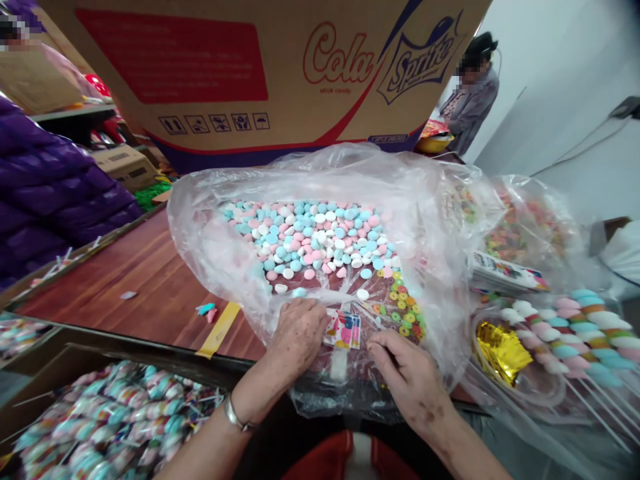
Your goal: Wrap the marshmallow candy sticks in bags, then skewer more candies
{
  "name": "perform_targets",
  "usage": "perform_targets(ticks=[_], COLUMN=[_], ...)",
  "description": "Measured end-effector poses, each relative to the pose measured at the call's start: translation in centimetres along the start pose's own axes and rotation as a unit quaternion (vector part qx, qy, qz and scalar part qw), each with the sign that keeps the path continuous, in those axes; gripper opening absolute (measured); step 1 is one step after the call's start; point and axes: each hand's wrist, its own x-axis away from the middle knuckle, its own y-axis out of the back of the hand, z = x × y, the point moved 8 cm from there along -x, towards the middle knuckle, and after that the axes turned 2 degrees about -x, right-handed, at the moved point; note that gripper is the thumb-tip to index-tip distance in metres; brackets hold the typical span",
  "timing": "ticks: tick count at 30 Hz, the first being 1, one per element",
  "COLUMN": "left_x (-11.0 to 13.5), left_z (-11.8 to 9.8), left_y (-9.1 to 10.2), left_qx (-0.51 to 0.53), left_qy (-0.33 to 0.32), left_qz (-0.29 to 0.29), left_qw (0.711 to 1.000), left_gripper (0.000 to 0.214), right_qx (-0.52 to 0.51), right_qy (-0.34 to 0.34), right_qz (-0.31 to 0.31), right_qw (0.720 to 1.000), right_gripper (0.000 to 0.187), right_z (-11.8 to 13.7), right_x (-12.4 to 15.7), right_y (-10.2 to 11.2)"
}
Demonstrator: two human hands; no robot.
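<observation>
My left hand (300, 335) rests palm down at the near edge of a clear plastic sheet or bag (200, 220). Its fingers are bent and pressed together beside a small printed card (346, 330); whatever they hold is hidden. To the right of that card, my right hand (413, 375) is closed, with thumb and index finger together; I cannot make out anything between them. Beyond both hands, pink, blue and white candy pieces (313, 237) lie heaped on the plastic. Small green, yellow and orange candy rings (406, 310) lie above my right hand.
A large cardboard box (280, 73) stands behind the candy. At right are marshmallow-like candy skewers (575, 333), gold foil (503, 350) in a round container and stacked cards (507, 272). Wrapped candy sticks fill a carton (30, 373) at lower left. A person (475, 100) works behind.
</observation>
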Motion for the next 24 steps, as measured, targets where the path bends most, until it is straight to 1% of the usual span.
perform_targets(ticks=[2, 3, 6, 7, 8, 10, 11, 12, 13, 14, 15, 16, 18, 19, 20, 22, 24], left_x=[0.1, 0.1, 0.6, 0.7, 0.8, 0.6, 0.6, 0.5, 0.5, 0.4, 0.1, -0.2, -1.0, -1.3, -1.6, -2.0, -2.3], left_z=[-0.9, -1.6, -4.4, -5.3, -5.9, -6.5, -6.6, -6.6, -6.6, -6.6, -6.7, -6.8, -6.8, -6.6, -6.4, -6.0, -5.8], left_y=[0.8, 1.4, 3.3, 3.7, 3.9, 4.2, 4.5, 4.9, 5.3, 5.5, 5.6, 5.5, 4.8, 4.4, 4.0, 3.1, 2.3], left_qx=[-0.011, -0.017, -0.023, -0.019, -0.011, 0.006, 0.013, 0.018, 0.023, 0.029, 0.037, 0.052, 0.102, 0.131, 0.157, 0.197, 0.226], left_qy=[-0.005, -0.013, -0.066, -0.085, -0.099, -0.109, -0.108, -0.108, -0.110, -0.118, -0.129, -0.140, -0.146, -0.136, -0.119, -0.079, -0.056], left_qz=[-0.029, -0.055, -0.147, -0.167, -0.176, -0.191, -0.209, -0.229, -0.245, -0.250, -0.238, -0.207, -0.109, -0.058, -0.010, 0.067, 0.121], left_qw=[1.000, 0.998, 0.987, 0.982, 0.979, 0.975, 0.972, 0.967, 0.963, 0.961, 0.962, 0.967, 0.978, 0.980, 0.980, 0.975, 0.965], left_gripper=[0.029, 0.030, 0.031, 0.031, 0.030, 0.024, 0.017, 0.017, 0.027, 0.039, 0.045, 0.041, 0.018, 0.007, 0.003, 0.007, 0.008], right_qx=[-0.026, -0.044, -0.089, -0.099, -0.106, -0.114, -0.114, -0.113, -0.110, -0.106, -0.100, -0.089, -0.064, -0.053, -0.047, -0.043, -0.044], right_qy=[-0.021, -0.035, -0.083, -0.093, -0.098, -0.096, -0.092, -0.088, -0.084, -0.077, -0.068, -0.058, -0.041, -0.033, -0.025, 0.000, 0.029], right_qz=[0.002, -0.002, -0.038, -0.048, -0.056, -0.069, -0.073, -0.076, -0.076, -0.072, -0.063, -0.053, -0.032, -0.021, -0.010, 0.006, 0.013], right_qw=[0.999, 0.998, 0.992, 0.990, 0.988, 0.986, 0.986, 0.987, 0.987, 0.989, 0.991, 0.993, 0.997, 0.998, 0.999, 0.999, 0.999], right_gripper=[0.018, 0.017, 0.029, 0.028, 0.024, 0.017, 0.018, 0.018, 0.017, 0.016, 0.015, 0.014, 0.015, 0.018, 0.020, 0.020, 0.019], right_z=[-0.2, -0.4, -1.4, -1.8, -2.1, -2.4, -2.6, -2.7, -2.7, -2.7, -2.6, -2.5, -2.2, -2.0, -1.8, -1.4, -0.9], right_x=[-0.1, -0.2, -0.7, -0.9, -1.2, -1.6, -1.8, -1.9, -2.0, -2.0, -2.1, -2.1, -2.1, -2.1, -2.2, -2.2, -2.2], right_y=[-0.3, -0.4, -0.3, -0.2, 0.0, 0.5, 0.8, 1.1, 1.4, 1.7, 1.8, 1.9, 2.0, 2.1, 2.1, 2.1, 2.4])
